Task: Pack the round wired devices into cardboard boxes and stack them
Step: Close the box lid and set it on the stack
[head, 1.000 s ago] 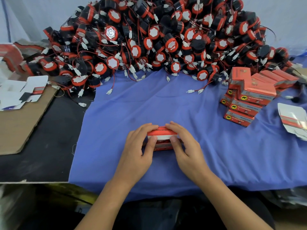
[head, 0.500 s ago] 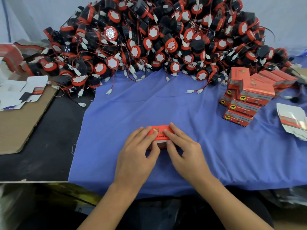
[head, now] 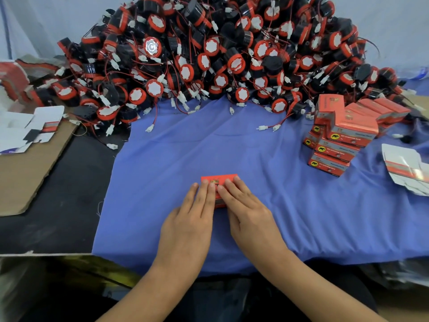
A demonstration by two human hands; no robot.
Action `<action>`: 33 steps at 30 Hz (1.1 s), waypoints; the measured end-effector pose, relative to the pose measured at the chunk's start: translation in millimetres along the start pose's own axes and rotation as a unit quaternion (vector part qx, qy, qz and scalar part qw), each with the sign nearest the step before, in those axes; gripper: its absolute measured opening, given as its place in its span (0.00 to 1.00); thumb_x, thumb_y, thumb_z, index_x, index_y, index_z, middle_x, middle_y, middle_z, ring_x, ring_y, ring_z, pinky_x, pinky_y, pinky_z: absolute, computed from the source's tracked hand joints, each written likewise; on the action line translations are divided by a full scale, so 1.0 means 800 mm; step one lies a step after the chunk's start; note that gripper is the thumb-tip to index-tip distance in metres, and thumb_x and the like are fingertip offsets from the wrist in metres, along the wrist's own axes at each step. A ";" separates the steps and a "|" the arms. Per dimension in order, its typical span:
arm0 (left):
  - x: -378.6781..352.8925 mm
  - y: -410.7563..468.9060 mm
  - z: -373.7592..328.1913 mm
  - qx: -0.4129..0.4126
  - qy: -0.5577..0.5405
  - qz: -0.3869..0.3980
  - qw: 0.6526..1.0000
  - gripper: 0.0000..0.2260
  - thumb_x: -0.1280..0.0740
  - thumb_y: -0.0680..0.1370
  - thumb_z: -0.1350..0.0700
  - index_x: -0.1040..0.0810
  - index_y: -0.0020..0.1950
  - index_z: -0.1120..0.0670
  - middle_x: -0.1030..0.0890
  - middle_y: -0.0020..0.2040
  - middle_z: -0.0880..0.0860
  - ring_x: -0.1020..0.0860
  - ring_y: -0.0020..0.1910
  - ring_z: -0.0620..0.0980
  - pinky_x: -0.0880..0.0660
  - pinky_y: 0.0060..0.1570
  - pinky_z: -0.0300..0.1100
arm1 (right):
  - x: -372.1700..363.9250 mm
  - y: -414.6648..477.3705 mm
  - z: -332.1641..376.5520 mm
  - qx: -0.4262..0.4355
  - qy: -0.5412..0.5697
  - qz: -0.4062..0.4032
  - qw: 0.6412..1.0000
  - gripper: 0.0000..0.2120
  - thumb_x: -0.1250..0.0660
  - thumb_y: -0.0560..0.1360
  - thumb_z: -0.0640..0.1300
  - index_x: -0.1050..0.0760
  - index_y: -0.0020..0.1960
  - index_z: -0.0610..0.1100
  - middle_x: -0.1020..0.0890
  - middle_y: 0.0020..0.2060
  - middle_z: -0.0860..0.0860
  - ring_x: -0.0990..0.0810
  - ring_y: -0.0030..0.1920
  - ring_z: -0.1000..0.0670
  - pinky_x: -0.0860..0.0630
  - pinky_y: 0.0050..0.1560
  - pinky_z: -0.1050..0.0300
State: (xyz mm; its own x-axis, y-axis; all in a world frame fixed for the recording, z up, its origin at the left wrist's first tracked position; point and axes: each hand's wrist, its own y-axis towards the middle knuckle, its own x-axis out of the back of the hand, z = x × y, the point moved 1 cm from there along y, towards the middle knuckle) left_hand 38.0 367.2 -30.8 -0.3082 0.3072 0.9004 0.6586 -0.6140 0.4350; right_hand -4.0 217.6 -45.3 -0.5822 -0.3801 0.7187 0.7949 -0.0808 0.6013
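Note:
A small red cardboard box (head: pixel 219 179) lies closed on the blue cloth (head: pixel 232 147) in front of me. My left hand (head: pixel 189 219) and my right hand (head: pixel 247 214) lie flat on top of it, side by side, fingers straight and pressing down. The near part of the box is hidden under my fingers. A big heap of round black-and-red wired devices (head: pixel 220 56) fills the back of the table. A stack of packed red boxes (head: pixel 343 133) stands at the right.
Flat unfolded box blanks lie at the far right (head: pixel 408 168) and at the left (head: pixel 34 129) on brown cardboard (head: pixel 25 166). Loose white connectors on red wires (head: pixel 267 127) trail from the heap onto the cloth. Black table surface (head: pixel 65 201) shows left of the cloth.
The box's lid flap went from raised to closed. My fingers, curled round the box a second ago, have straightened and now press flat on its top.

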 end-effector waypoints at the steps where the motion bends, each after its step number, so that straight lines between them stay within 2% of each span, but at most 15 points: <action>1: -0.001 0.000 -0.001 0.004 -0.007 0.006 1.000 0.26 0.47 0.74 0.66 0.21 0.68 0.65 0.20 0.67 0.61 0.18 0.64 0.58 0.17 0.37 0.44 | 0.000 0.000 0.000 -0.002 0.000 -0.001 1.000 0.20 0.29 0.73 0.24 0.18 0.64 0.35 0.18 0.64 0.42 0.23 0.69 0.36 0.21 0.64 0.44; 3: -0.002 0.002 -0.006 0.024 -0.062 0.026 0.997 0.24 0.40 0.74 0.71 0.23 0.69 0.67 0.22 0.70 0.63 0.20 0.66 0.60 0.15 0.45 0.47 | 0.000 0.000 -0.001 -0.001 0.004 -0.002 1.000 0.21 0.29 0.73 0.24 0.18 0.64 0.36 0.18 0.64 0.42 0.23 0.69 0.37 0.22 0.65 0.45; 4: -0.003 0.004 -0.008 0.039 -0.106 0.040 0.993 0.25 0.36 0.75 0.72 0.27 0.73 0.66 0.27 0.74 0.62 0.24 0.71 0.59 0.17 0.55 0.47 | -0.001 0.001 -0.002 -0.001 0.010 0.000 1.000 0.21 0.30 0.73 0.24 0.19 0.64 0.36 0.18 0.65 0.42 0.24 0.70 0.37 0.23 0.66 0.46; 6: -0.006 0.005 -0.007 0.087 -0.185 0.055 0.977 0.27 0.36 0.82 0.66 0.37 0.81 0.58 0.42 0.83 0.57 0.34 0.79 0.53 0.29 0.72 0.43 | -0.001 0.001 -0.004 -0.011 0.032 0.005 0.999 0.21 0.31 0.74 0.25 0.19 0.66 0.37 0.19 0.67 0.43 0.25 0.71 0.39 0.24 0.68 0.48; 7: -0.005 0.008 -0.005 0.123 -0.230 0.052 0.964 0.25 0.37 0.85 0.62 0.37 0.81 0.55 0.43 0.84 0.55 0.35 0.78 0.51 0.34 0.72 0.38 | 0.000 0.001 -0.006 -0.030 0.052 -0.001 0.998 0.21 0.31 0.76 0.27 0.20 0.67 0.38 0.20 0.68 0.43 0.25 0.72 0.42 0.25 0.69 0.50; 8: -0.003 0.013 -0.004 0.156 -0.276 0.033 0.948 0.22 0.37 0.85 0.60 0.31 0.79 0.54 0.37 0.82 0.56 0.30 0.75 0.50 0.36 0.70 0.34 | 0.001 0.001 -0.007 -0.065 0.081 -0.014 0.995 0.20 0.31 0.77 0.29 0.21 0.68 0.40 0.21 0.69 0.44 0.25 0.73 0.45 0.25 0.69 0.52; 10: -0.005 0.027 -0.004 0.198 -0.345 -0.018 0.917 0.17 0.34 0.83 0.60 0.22 0.72 0.52 0.23 0.67 0.56 0.21 0.59 0.44 0.32 0.61 0.28 | 0.008 0.003 -0.011 -0.161 0.156 -0.060 0.973 0.20 0.28 0.78 0.35 0.21 0.68 0.46 0.20 0.67 0.50 0.23 0.69 0.55 0.22 0.63 0.60; 12: -0.012 0.042 -0.005 0.231 -0.398 -0.026 0.888 0.16 0.31 0.82 0.60 0.20 0.69 0.47 0.21 0.54 0.52 0.22 0.49 0.34 0.29 0.53 0.25 | 0.014 0.007 -0.017 -0.256 0.217 -0.083 0.938 0.17 0.26 0.77 0.39 0.22 0.61 0.54 0.18 0.57 0.56 0.18 0.57 0.60 0.20 0.52 0.65; 14: -0.023 0.060 -0.010 0.256 -0.436 -0.021 0.862 0.16 0.29 0.81 0.61 0.19 0.66 0.47 0.20 0.51 0.51 0.22 0.48 0.34 0.30 0.47 0.22 | 0.015 0.011 -0.024 -0.326 0.255 -0.097 0.905 0.14 0.26 0.77 0.39 0.21 0.57 0.55 0.16 0.51 0.56 0.16 0.51 0.57 0.20 0.48 0.64; 17: -0.040 0.096 -0.020 0.295 -0.479 -0.049 0.825 0.12 0.29 0.79 0.63 0.23 0.59 0.50 0.18 0.48 0.49 0.21 0.45 0.35 0.29 0.44 0.23 | 0.015 0.019 -0.035 -0.380 0.306 -0.132 0.863 0.14 0.31 0.78 0.35 0.20 0.56 0.53 0.14 0.49 0.57 0.17 0.52 0.60 0.23 0.50 0.70; 20: -0.059 0.139 -0.036 0.309 -0.525 -0.027 0.793 0.11 0.29 0.80 0.63 0.27 0.58 0.52 0.21 0.50 0.42 0.21 0.41 0.30 0.29 0.41 0.23 | 0.019 0.032 -0.051 -0.410 0.344 -0.120 0.836 0.20 0.36 0.77 0.30 0.20 0.62 0.49 0.14 0.54 0.58 0.17 0.57 0.61 0.23 0.57 0.68; 23: -0.078 0.177 -0.061 0.269 -0.557 0.022 0.786 0.12 0.32 0.80 0.64 0.26 0.61 0.53 0.24 0.52 0.36 0.24 0.42 0.22 0.30 0.40 0.21 | 0.029 0.045 -0.078 -0.435 0.341 -0.122 0.825 0.25 0.39 0.77 0.28 0.23 0.70 0.44 0.15 0.60 0.54 0.18 0.62 0.58 0.23 0.65 0.57; 26: -0.089 0.206 -0.088 0.212 -0.579 0.072 0.784 0.15 0.33 0.80 0.66 0.26 0.64 0.53 0.22 0.54 0.39 0.22 0.47 0.26 0.28 0.43 0.22 | 0.041 0.053 -0.103 -0.452 0.319 -0.152 0.819 0.28 0.40 0.75 0.28 0.24 0.72 0.45 0.16 0.61 0.55 0.19 0.62 0.60 0.23 0.65 0.59; 29: -0.104 0.226 -0.112 0.171 -0.600 0.150 0.767 0.15 0.34 0.80 0.66 0.25 0.63 0.52 0.19 0.59 0.46 0.20 0.59 0.42 0.25 0.58 0.32 | 0.046 0.057 -0.121 -0.467 0.313 -0.168 0.810 0.28 0.41 0.76 0.28 0.25 0.73 0.45 0.18 0.56 0.63 0.20 0.58 0.67 0.24 0.61 0.65; 33: -0.119 0.242 -0.129 0.149 -0.613 0.191 0.752 0.20 0.37 0.81 0.68 0.27 0.71 0.54 0.20 0.68 0.51 0.24 0.69 0.45 0.28 0.72 0.46 | 0.045 0.059 -0.135 -0.474 0.298 -0.147 0.815 0.29 0.43 0.75 0.28 0.23 0.71 0.48 0.16 0.60 0.59 0.20 0.62 0.61 0.24 0.69 0.50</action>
State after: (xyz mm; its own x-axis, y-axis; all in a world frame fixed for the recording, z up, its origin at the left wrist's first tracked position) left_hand 123.8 144.0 -31.0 0.6868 0.7011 0.1918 0.7191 -0.6938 -0.0390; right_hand 31.2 100.5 -28.7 -0.8100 -0.5731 0.1246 0.5748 -0.8179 -0.0256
